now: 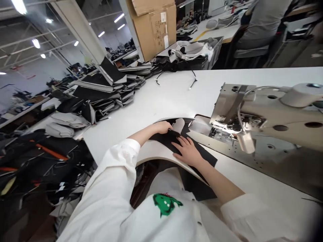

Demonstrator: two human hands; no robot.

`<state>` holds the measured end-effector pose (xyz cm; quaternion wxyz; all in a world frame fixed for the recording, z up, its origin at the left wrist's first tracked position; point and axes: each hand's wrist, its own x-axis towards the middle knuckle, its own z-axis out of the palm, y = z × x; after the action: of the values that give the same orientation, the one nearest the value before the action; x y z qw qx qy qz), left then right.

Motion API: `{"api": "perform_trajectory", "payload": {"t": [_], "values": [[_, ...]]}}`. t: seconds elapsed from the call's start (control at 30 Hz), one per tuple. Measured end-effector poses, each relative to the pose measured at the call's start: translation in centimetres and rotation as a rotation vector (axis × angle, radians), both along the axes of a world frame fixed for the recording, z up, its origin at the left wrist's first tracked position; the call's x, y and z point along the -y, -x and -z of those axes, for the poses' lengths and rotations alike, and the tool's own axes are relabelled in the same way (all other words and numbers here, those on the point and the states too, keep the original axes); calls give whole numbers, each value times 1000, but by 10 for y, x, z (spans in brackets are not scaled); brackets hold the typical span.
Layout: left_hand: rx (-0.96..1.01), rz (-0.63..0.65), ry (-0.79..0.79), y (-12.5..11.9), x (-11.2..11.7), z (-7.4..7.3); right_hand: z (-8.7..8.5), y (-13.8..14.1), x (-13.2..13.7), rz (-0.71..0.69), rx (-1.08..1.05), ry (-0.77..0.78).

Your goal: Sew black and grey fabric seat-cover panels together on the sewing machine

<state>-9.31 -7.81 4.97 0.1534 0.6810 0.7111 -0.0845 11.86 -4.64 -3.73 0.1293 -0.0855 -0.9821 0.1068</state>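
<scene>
A black fabric piece [161, 137] with a grey underside flap [178, 126] lies on the white table near its curved front cutout. My left hand [163, 127] is closed on the piece's folded edge, its fingertips partly hidden by the cloth. Flat on the same fabric, with fingers spread, rests my right hand [188, 151]. Just to the right of the piece is the sewing machine [275, 107], its needle area [227, 129] apart from both hands. Some of the black material hangs below the table edge near my lap.
Stacks of black and grey cut pieces [108, 87] cover the table's left end. More fabric [58, 161] is heaped lower left. A cardboard box [157, 30] and a bin of grey pieces [189, 50] stand beyond the white table [171, 97]. Another person [262, 27] sits at the far right.
</scene>
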Motion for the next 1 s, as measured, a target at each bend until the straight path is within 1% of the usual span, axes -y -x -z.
{"api": "perform_trajectory", "payload": {"t": [0.1, 0.2, 0.27, 0.3, 0.37, 0.43, 0.5, 0.57, 0.63, 0.7, 0.77, 0.8, 0.87, 0.93, 1.0], "values": [[42, -59, 65, 3, 9, -8, -1, 4, -1, -27, 6, -32], [70, -84, -4, -10, 12, -8, -4, 4, 2, -30, 20, -40], [100, -86, -75, -24, 10, -1, -5, 4, 5, -19, 22, -26], [117, -88, -71, -32, 9, 4, -4, 3, 6, -15, 24, -18], [116, -92, 2, -46, 6, 17, -4, 2, 9, -5, 36, -2], [82, -34, 59, -52, 5, 30, -3, -2, 11, 34, 51, 14], [66, 106, 23, -51, 3, 40, -4, -10, 13, 83, 61, 15], [66, 255, -30, -45, 0, 45, -6, -23, 11, 88, 78, -5], [34, 339, -46, -40, -4, 45, -8, -40, 3, 30, 116, -26], [-12, 337, -23, -40, -9, 42, -7, -58, -8, -27, 151, -29], [-50, 305, 17, -45, -15, 40, -3, -74, -20, -39, 137, -15], [-69, 301, 31, -48, -19, 39, 0, -80, -24, -15, 109, -7], [-94, 350, 25, -54, -26, 39, 6, -87, -29, 81, 40, 0], [-112, 411, -22, -59, -31, 39, 10, -87, -28, 197, -2, -8], [-157, 422, -76, -62, -34, 40, 11, -85, -23, 270, -4, -36]]}}
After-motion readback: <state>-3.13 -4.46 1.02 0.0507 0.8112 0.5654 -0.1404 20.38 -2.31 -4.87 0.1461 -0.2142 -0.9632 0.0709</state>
